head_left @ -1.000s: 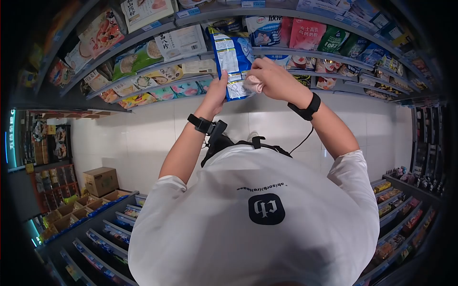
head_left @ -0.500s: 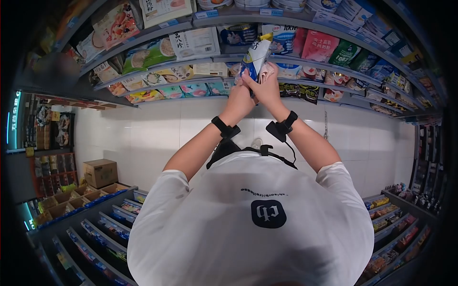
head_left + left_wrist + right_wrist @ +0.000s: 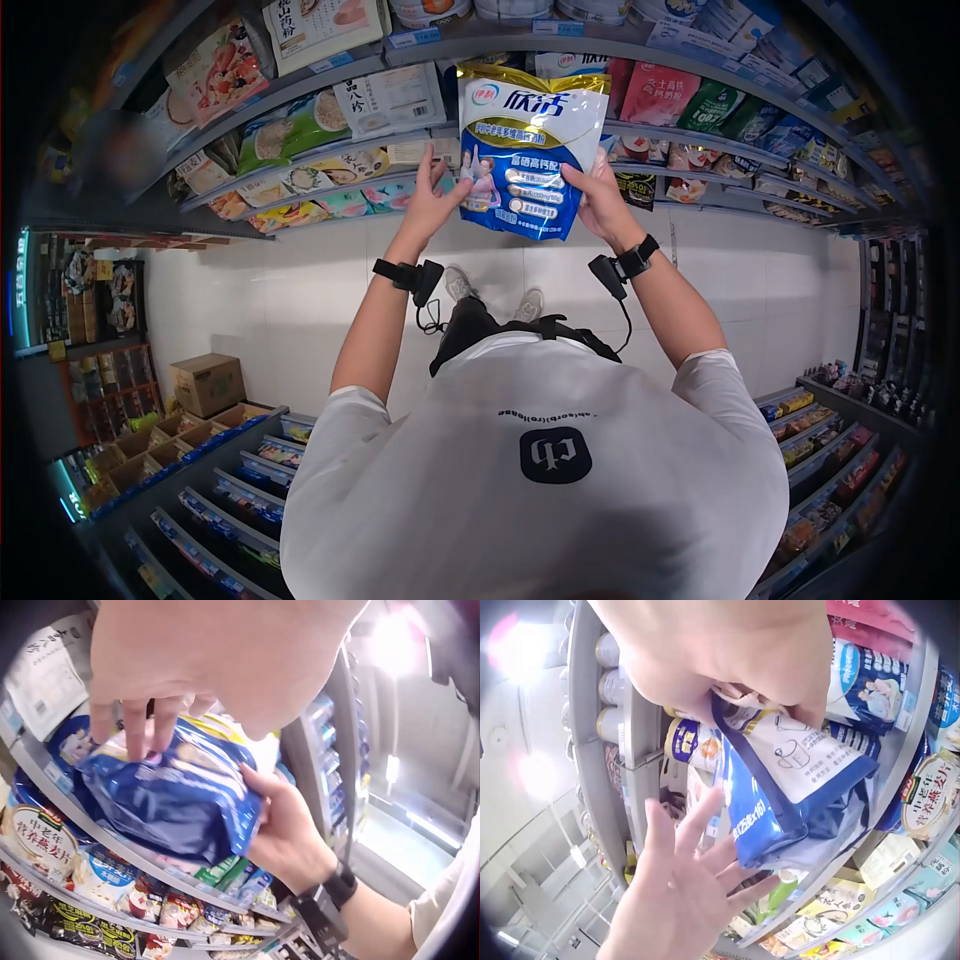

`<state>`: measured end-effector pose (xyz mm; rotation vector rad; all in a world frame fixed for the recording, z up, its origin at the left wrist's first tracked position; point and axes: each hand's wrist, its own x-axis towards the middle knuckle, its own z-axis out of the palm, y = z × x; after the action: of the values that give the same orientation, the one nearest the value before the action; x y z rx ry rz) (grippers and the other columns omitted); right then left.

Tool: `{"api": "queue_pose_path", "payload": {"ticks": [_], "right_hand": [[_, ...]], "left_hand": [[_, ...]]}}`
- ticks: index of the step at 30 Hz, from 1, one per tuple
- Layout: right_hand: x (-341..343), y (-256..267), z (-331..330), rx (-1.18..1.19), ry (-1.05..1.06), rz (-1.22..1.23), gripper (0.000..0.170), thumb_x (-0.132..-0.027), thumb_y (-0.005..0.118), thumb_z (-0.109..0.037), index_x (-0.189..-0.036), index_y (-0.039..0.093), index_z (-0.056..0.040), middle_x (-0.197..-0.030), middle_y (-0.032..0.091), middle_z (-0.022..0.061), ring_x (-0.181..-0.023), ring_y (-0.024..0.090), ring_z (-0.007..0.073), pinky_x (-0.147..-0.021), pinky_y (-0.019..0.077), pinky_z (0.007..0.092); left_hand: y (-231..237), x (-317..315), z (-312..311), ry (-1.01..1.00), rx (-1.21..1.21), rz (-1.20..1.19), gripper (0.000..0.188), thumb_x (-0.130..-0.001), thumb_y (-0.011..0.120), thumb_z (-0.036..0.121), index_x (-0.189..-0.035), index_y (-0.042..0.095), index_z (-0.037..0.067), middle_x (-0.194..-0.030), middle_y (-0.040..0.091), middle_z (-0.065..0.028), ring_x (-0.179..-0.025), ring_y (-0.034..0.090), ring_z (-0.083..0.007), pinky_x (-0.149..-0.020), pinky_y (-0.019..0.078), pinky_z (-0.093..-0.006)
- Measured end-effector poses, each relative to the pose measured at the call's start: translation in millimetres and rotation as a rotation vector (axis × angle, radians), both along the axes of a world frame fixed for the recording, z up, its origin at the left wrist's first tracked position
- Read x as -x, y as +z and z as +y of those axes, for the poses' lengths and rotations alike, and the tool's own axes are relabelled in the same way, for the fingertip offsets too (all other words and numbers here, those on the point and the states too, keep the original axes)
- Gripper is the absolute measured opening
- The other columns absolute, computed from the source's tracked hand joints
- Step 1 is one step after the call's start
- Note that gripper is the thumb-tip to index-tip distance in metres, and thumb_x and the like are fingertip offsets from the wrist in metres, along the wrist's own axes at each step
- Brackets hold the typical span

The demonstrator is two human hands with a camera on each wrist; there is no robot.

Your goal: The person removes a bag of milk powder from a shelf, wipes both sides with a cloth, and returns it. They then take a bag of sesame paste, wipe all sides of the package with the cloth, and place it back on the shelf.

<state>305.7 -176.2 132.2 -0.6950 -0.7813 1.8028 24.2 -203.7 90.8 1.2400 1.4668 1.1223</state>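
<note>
A blue and white pouch with a gold top (image 3: 530, 150) is upright, its printed front facing the head view. The right hand (image 3: 606, 205) grips its right edge, thumb on the front; a pinkish cloth (image 3: 742, 697) is bunched in that hand in the right wrist view. Beside the pouch's left edge, the left hand (image 3: 430, 205) has its fingers spread, with the palm facing the pouch (image 3: 795, 795). In the right wrist view the left hand (image 3: 679, 892) holds nothing. Whether its fingertips touch the pouch, I cannot tell.
Curved shelves (image 3: 460, 45) of packaged goods stand directly behind the pouch, with a pink pouch (image 3: 660, 95) to its right. A cardboard box (image 3: 208, 385) sits on the floor at left. More racks (image 3: 225, 500) line the rear, behind the person.
The pouch has turned from edge-on to front-facing. The left hand has let go and moved left with spread fingers, while the right hand has shifted right, still gripping the pouch.
</note>
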Motion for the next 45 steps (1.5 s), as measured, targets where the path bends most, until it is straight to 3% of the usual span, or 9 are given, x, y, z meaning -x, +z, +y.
{"api": "queue_pose_path", "payload": {"ticks": [4, 8, 12, 14, 27, 29, 37, 39, 45], "right_hand": [[12, 18, 1, 0.062, 0.138, 0.086, 0.055, -0.09, 0.069, -0.005, -0.138, 0.044, -0.0027, -0.128, 0.061, 0.0094, -0.116, 0.061, 0.0178, -0.101, 0.0487, 0.0352], [22, 12, 26, -0.213, -0.095, -0.548, 0.053, -0.087, 0.077, -0.017, -0.13, 0.052, 0.0019, -0.123, 0.061, 0.0072, -0.11, 0.057, 0.0124, -0.094, 0.0463, 0.0272], [30, 16, 27, -0.158, -0.132, -0.618, 0.057, -0.086, 0.079, -0.015, -0.132, 0.051, 0.0022, -0.12, 0.062, 0.0057, -0.11, 0.057, 0.0133, -0.096, 0.0459, 0.0276], [24, 13, 32, -0.383, -0.082, -0.608, 0.058, -0.083, 0.081, -0.014, -0.13, 0.05, 0.0012, -0.119, 0.064, 0.0056, -0.107, 0.06, 0.0129, -0.091, 0.0502, 0.0271], [76, 7, 70, -0.52, -0.009, -0.715, 0.041, -0.084, 0.079, -0.009, -0.12, 0.06, -0.0009, -0.108, 0.069, 0.0054, -0.1, 0.06, 0.0112, -0.091, 0.0467, 0.0269], [86, -6, 66, -0.589, -0.09, -0.732, 0.04, -0.084, 0.078, -0.007, -0.12, 0.061, -0.0012, -0.108, 0.07, 0.0065, -0.098, 0.062, 0.0125, -0.089, 0.0486, 0.0275], [100, -87, 84, -0.362, -0.347, -0.972, 0.045, -0.082, 0.079, -0.015, -0.12, 0.06, -0.0014, -0.105, 0.072, 0.0129, -0.095, 0.069, 0.023, -0.084, 0.0527, 0.0326], [100, -127, 109, -0.318, -0.65, -0.97, 0.04, -0.085, 0.077, -0.019, -0.116, 0.06, -0.0012, -0.1, 0.072, 0.0126, -0.09, 0.069, 0.0247, -0.08, 0.0533, 0.0336], [90, -136, 133, -0.204, -0.22, -0.916, 0.023, -0.084, 0.069, -0.013, -0.104, 0.066, -0.0017, -0.096, 0.07, 0.0107, -0.089, 0.067, 0.0208, -0.081, 0.0524, 0.0312]], "left_hand": [[7, 15, 1, -0.399, 0.307, -0.759, 0.06, -0.092, 0.072, 0.03, -0.14, 0.042, 0.01, -0.134, 0.054, -0.0063, -0.123, 0.054, -0.0205, -0.1, 0.0488, -0.0377], [18, 11, -3, -0.11, 0.121, -0.612, 0.05, -0.091, 0.072, 0.016, -0.133, 0.047, 0.007, -0.125, 0.06, -0.007, -0.11, 0.062, -0.0182, -0.092, 0.0536, -0.034], [25, 30, -1, -0.097, 0.061, -0.466, 0.058, -0.083, 0.081, 0.02, -0.129, 0.052, 0.003, -0.117, 0.065, -0.0065, -0.104, 0.064, -0.0169, -0.091, 0.0531, -0.0337], [39, 47, -2, -0.188, -0.076, -0.083, 0.061, -0.077, 0.086, 0.027, -0.123, 0.056, 0.001, -0.115, 0.067, -0.0087, -0.104, 0.064, -0.0169, -0.091, 0.0523, -0.0331], [26, 108, 37, -0.406, 0.006, -0.242, 0.058, -0.078, 0.084, 0.015, -0.126, 0.056, -0.001, -0.113, 0.067, -0.0087, -0.102, 0.064, -0.0168, -0.093, 0.0508, -0.0308], [-3, 118, 38, -0.463, 0.232, 0.038, 0.05, -0.079, 0.083, 0.009, -0.122, 0.06, -0.001, -0.11, 0.069, -0.0087, -0.1, 0.064, -0.0165, -0.09, 0.0525, -0.0298], [-52, 95, 55, -0.317, 0.289, -0.204, 0.035, -0.081, 0.079, 0.004, -0.113, 0.066, -0.003, -0.104, 0.071, -0.0095, -0.097, 0.067, -0.0154, -0.085, 0.0547, -0.03], [-67, 81, 70, -0.245, 0.187, -0.2, 0.034, -0.081, 0.08, 0.006, -0.111, 0.066, -0.005, -0.102, 0.071, -0.0089, -0.094, 0.067, -0.0153, -0.084, 0.0544, -0.0296], [-101, 57, 106, -0.105, 0.34, -0.334, 0.034, -0.08, 0.079, 0.003, -0.111, 0.064, -0.001, -0.106, 0.068, -0.0052, -0.095, 0.062, -0.014, -0.086, 0.0504, -0.0278]]}}
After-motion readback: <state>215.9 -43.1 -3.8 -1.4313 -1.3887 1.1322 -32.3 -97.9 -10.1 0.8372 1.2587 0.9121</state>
